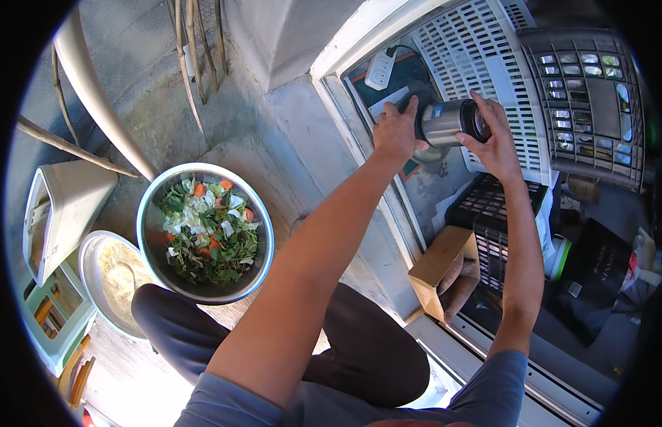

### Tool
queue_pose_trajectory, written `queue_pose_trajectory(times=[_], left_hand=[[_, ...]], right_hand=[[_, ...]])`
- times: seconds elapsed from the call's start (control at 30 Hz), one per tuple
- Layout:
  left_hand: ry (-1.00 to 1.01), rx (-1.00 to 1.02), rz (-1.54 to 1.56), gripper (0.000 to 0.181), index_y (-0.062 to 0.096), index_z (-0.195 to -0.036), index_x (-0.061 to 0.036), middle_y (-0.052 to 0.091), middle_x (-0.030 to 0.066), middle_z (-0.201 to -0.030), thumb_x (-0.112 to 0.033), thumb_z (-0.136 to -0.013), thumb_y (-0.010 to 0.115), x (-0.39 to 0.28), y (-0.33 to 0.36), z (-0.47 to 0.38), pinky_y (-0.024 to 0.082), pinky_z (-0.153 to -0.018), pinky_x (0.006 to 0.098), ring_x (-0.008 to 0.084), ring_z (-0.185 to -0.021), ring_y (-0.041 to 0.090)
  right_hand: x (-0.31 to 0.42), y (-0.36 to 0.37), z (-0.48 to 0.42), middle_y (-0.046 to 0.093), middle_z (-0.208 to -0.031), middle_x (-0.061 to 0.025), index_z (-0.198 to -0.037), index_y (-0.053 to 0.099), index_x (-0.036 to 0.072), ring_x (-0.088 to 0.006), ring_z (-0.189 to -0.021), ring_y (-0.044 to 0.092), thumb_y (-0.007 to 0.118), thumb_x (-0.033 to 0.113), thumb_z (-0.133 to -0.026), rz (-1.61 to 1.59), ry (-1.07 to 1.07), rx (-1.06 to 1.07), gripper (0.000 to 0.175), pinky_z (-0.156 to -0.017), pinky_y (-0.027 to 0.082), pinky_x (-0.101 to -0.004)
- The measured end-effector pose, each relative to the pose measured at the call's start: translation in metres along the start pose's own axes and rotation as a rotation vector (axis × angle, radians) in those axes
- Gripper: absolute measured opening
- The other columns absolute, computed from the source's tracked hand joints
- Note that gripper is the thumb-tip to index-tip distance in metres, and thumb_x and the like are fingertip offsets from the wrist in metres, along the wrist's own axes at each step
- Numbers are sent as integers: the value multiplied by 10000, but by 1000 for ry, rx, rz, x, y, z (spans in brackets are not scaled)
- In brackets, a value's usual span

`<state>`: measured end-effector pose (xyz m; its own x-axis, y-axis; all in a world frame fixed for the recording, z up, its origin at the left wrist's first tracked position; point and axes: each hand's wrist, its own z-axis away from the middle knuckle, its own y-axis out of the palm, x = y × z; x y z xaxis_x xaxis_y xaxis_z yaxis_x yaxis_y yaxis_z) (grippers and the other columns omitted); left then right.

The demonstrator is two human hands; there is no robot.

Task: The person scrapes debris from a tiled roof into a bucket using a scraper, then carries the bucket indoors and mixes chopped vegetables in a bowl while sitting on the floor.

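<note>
My left hand (396,129) grips the dark end of a stainless steel cylindrical appliance (442,124), which lies tilted nearly sideways. At its other, dark end is my right hand (488,133), with fingers and thumb spread around it. A rounded clear or pale part (433,157) shows partly beneath the cylinder. By my left knee stands a steel bowl (267,235) of chopped leafy greens (216,264) and carrot pieces (199,190). Beside it, a shallower metal bowl (91,251) holds pale yellowish meal (117,272) and a spoon or scoop.
A white power strip (380,69) lies beyond my left hand, inside a white frame (331,74). White (515,96) and black (603,107) plastic crates stand at the right, above a cardboard box (443,261) of brown roots. Wooden sticks (191,58) and a bin (75,203) are at the left.
</note>
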<state>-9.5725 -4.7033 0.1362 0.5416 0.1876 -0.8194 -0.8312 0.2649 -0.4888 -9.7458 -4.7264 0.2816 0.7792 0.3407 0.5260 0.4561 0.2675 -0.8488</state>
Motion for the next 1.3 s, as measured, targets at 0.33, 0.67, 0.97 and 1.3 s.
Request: queue_pose_trajectory(times=[0.33,0.67,0.97,1.3], left_hand=[[136,5,17,1293,294,-1628,-157,577,266,-1215,-324,-551,990,23,-2,3,555,-942,470,445,-1107,645],[144,11,-34,1195,277,-1592,-177,596,232,-1298,-400,-639,962,28,6,-11,557,-977,482,407,-1196,642],[206,9,-135,1292,258,-1617,-24,669,282,-1169,-452,-608,943,28,14,-12,541,-967,449,428,-1113,660],[75,28,-220,1297,249,-1644,-161,605,212,-1241,-436,-598,967,11,-3,4,550,-942,461,395,-1146,648]], right_hand=[[-15,-16,-1,513,-1311,-141,-1599,387,208,-295,-1178,565,894,110,-752,200,-65,153,992,-987,533,-405],[-40,41,-2,581,-1254,-166,-1554,440,247,-324,-999,708,870,561,-735,486,61,-309,977,-821,586,-441],[-53,51,4,540,-1338,-134,-1532,456,250,-311,-1222,618,923,499,-681,227,102,-390,1002,-1005,546,-426],[-34,36,4,581,-1423,-139,-1448,540,-17,-243,-1328,538,537,185,-979,-676,248,-372,511,-1138,373,-333]])
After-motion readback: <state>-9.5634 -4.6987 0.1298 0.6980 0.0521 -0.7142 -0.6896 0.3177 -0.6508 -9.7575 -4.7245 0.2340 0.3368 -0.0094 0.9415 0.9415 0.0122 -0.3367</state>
